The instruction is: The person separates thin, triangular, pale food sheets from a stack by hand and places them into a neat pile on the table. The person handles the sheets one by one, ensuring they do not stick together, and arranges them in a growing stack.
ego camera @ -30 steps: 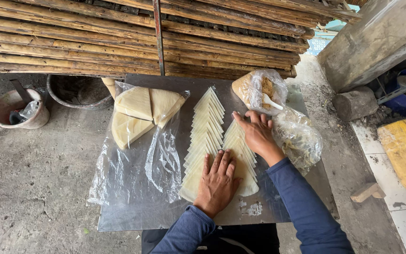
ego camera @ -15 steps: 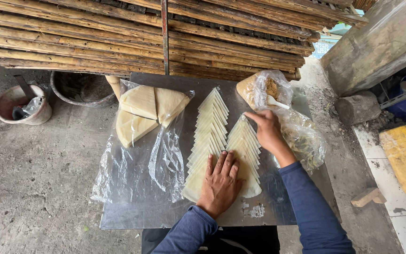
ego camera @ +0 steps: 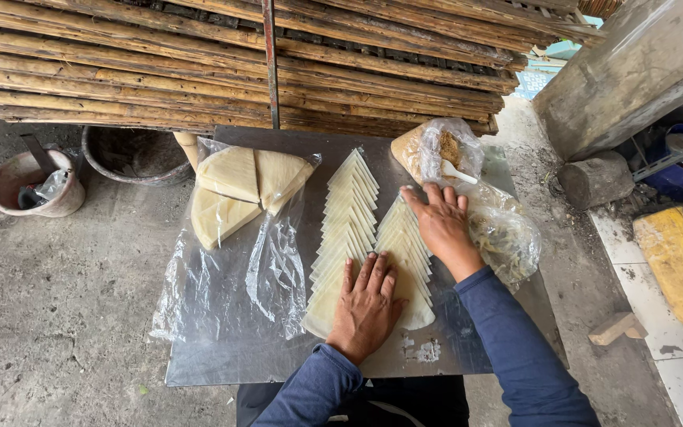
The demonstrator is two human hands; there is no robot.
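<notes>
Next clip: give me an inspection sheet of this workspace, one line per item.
Surface: metal sheet, grey, with white smears near its front edge.
Job's things: two fanned rows of pale triangular wrappers; stacked wrappers on clear plastic.
Clutter: bag of filling with white spoon; crumpled plastic bag.
Grippers: left hand flat on the rows' lower ends; right hand flat on the right row.
Cables: nothing seen.
Surroundings: bamboo poles, two buckets, concrete floor, yellow board.
</notes>
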